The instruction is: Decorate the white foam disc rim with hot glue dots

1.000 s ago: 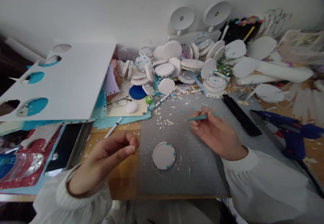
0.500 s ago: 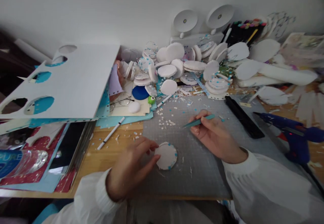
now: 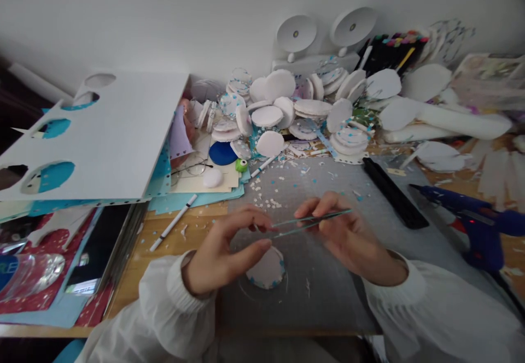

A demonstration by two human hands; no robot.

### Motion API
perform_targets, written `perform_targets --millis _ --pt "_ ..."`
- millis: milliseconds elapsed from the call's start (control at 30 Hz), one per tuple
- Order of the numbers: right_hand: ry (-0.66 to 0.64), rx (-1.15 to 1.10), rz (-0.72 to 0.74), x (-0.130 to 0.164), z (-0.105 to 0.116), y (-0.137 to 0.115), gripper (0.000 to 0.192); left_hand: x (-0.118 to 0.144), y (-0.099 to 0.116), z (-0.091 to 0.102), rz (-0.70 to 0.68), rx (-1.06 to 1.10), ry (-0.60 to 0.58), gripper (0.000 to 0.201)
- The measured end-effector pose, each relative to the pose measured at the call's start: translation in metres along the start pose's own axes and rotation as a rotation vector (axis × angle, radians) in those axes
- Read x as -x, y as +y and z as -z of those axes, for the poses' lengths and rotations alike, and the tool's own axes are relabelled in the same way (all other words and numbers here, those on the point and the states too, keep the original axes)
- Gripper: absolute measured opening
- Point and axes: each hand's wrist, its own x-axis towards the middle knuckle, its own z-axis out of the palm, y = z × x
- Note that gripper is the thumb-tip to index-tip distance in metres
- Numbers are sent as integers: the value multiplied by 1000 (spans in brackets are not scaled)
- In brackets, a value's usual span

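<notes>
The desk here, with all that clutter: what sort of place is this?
Most likely a home craft desk. A grey cutting mat covers the middle, a blue glue gun lies at the right, and a heap of white foam discs is piled against the wall, with a marker set behind.

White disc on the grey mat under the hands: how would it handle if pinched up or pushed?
The white disc looks thin and foam-like, so probably light and easily dented. Lying flat on the grey mat, it would likely slide, not roll.
</notes>
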Motion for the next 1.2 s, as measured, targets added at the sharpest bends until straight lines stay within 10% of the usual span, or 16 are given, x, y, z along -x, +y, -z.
perform_targets --millis 300,833,1200 --pt "-60 140 26 3 3 6 8 -2 -7 -1 83 178 12 11" --pt "-89 443 167 1 -2 3 16 6 -2 2 114 -173 -160 18" --pt "33 262 236 2 1 -3 10 -4 24 22 446 425 -437 35"
